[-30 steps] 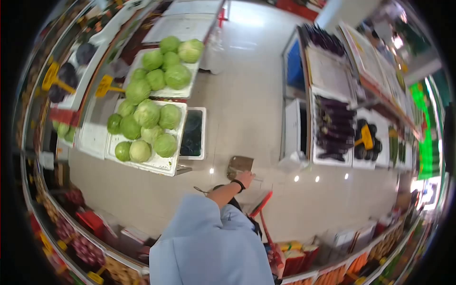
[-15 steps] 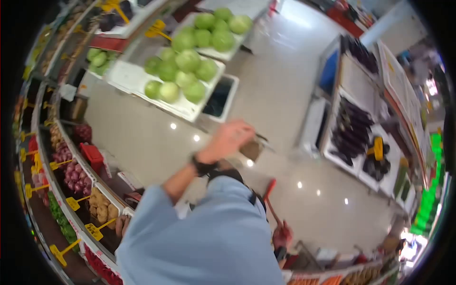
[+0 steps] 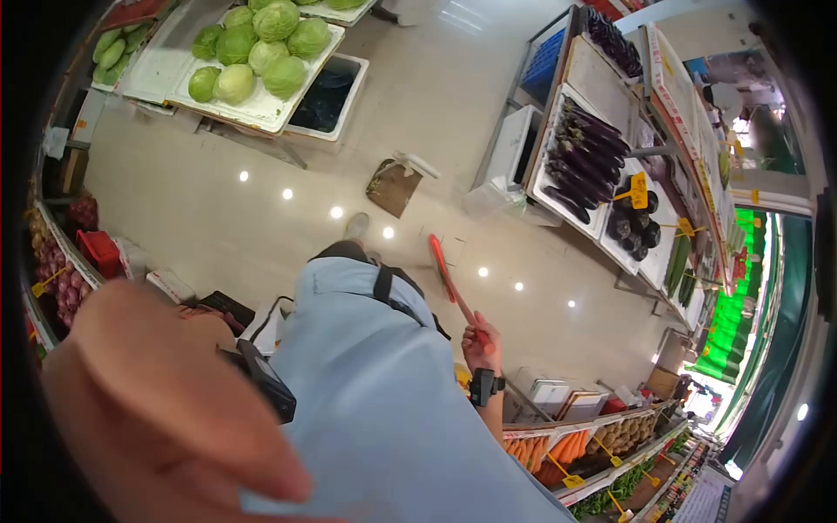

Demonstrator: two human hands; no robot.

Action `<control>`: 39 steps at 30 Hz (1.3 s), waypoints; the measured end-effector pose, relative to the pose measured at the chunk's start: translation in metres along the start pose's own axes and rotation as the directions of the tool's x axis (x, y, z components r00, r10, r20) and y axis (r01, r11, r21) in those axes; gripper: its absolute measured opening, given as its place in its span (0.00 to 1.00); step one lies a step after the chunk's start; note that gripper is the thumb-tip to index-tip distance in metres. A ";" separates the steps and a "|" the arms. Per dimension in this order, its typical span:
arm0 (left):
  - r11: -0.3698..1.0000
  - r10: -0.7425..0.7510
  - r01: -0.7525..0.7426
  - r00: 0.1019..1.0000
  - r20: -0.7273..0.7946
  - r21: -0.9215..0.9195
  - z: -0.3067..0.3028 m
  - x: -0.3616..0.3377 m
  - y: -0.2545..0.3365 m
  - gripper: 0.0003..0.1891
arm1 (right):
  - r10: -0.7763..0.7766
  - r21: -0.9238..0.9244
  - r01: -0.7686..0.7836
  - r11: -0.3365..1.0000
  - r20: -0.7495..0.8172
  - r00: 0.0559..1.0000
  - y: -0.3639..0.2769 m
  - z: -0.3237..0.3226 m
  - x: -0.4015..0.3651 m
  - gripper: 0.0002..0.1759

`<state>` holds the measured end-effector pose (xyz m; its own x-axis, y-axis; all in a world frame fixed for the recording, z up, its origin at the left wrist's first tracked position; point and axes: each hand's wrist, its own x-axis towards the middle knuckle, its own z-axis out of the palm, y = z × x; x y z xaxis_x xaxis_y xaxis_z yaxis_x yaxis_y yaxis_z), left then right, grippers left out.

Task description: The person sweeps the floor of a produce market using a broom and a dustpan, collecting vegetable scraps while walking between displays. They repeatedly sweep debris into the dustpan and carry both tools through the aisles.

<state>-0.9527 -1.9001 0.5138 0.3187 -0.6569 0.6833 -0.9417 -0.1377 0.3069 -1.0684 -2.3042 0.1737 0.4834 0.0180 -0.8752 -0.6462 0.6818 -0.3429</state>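
Note:
Long and thin, a red stick-like tool (image 3: 445,270) slants over the floor, and my right hand (image 3: 482,342) has its fingers wrapped round the near end. A black device sits on that wrist. Very close to the camera at the lower left is my left hand (image 3: 166,383), large and blurred, with a black wrist device (image 3: 266,383) beside it. Its fingers are partly cut off and smeared, so their grip cannot be made out. Beyond my foot (image 3: 357,228), a brown dustpan (image 3: 394,190) with a pale handle lies on the floor.
Green cabbages (image 3: 266,48) fill a white tray at the upper left, above a white bin (image 3: 347,91). Eggplants (image 3: 584,157) lie on the right stand. Carrots (image 3: 571,446) are at the lower right, and onions (image 3: 65,292) with a red basket (image 3: 100,253) at the left.
My left hand has come from over the floor up close to the camera. The view has shifted, showing more of my right hand, still on the red tool, and uncovering the dustpan.

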 end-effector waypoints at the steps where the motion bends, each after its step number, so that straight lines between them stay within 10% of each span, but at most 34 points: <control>1: 1.000 0.007 -0.008 1.000 0.009 0.011 0.001 0.000 0.002 0.10 | -0.023 -0.029 0.023 0.999 0.005 1.000 0.009 -0.007 0.001 0.27; 11: 0.994 0.003 0.002 0.999 -0.047 0.111 -0.020 -0.012 0.030 0.09 | 0.066 0.004 -0.066 0.998 0.051 0.997 0.032 -0.008 0.027 0.11; 17: 0.992 -0.081 0.114 0.912 -0.402 0.060 -0.057 -0.053 0.044 0.08 | 0.212 0.019 -0.215 0.976 0.096 0.973 0.043 0.002 0.056 0.05; 23: 0.832 -0.480 0.533 0.551 -0.683 -0.155 -0.075 -0.116 -0.040 0.08 | 0.293 -0.071 -0.289 0.955 0.041 0.955 0.042 0.031 0.086 0.06; 25: 0.665 -0.652 0.728 0.456 -0.605 -0.168 -0.058 -0.154 -0.090 0.11 | 0.337 -0.050 -0.334 0.941 0.122 0.934 0.042 0.054 0.089 0.03; 27: 0.399 -0.799 0.873 0.481 -0.360 0.280 -0.037 -0.229 -0.127 0.13 | 0.367 0.044 -0.379 0.924 0.170 0.915 0.047 0.051 0.115 0.03; 29: 0.092 -0.991 0.927 0.121 -0.059 0.364 -0.001 -0.317 -0.146 0.18 | 0.376 0.165 -0.414 0.895 0.216 0.901 0.051 0.063 0.122 0.06; 35: -0.330 -0.924 0.907 -0.368 0.110 0.261 0.086 -0.558 -0.128 0.23 | 0.233 0.398 -0.316 0.861 0.242 0.942 0.050 0.058 0.116 0.09; 37: -0.278 -0.933 0.939 -0.314 0.174 0.204 0.106 -0.623 -0.106 0.23 | 0.055 0.382 -0.169 0.909 0.293 0.954 0.063 0.045 0.119 0.11; 39: -0.678 -0.710 0.720 -0.593 0.379 -0.145 0.114 -0.659 -0.091 0.21 | -0.104 0.324 -0.021 0.946 0.364 0.926 0.082 0.070 0.102 0.02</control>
<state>-1.0896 -1.5388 -0.0402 0.4392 0.2067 -0.8743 0.8841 -0.2726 0.3797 -1.0307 -2.1955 0.0798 0.7294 0.2121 -0.6503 -0.4304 0.8813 -0.1953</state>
